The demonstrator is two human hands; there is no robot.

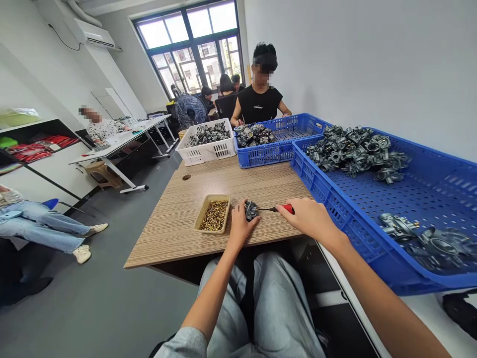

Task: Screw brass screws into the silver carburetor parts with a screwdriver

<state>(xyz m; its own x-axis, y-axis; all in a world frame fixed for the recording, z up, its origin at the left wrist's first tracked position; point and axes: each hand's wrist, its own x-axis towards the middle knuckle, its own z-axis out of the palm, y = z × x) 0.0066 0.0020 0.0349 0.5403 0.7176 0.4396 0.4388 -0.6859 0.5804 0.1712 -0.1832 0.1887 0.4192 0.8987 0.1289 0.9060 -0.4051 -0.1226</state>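
Note:
My left hand is closed round a small grey metal casting that rests on the wooden table. My right hand grips a red-handled screwdriver, and its thin shaft points left into the casting. A shallow tan tray of small brass screws lies just left of my left hand. Both forearms reach out over my lap in light jeans.
A large blue crate with several grey castings sits at my right. A second blue crate and a white basket of parts stand at the table's far end, where a person in black sits. Other people sit at left.

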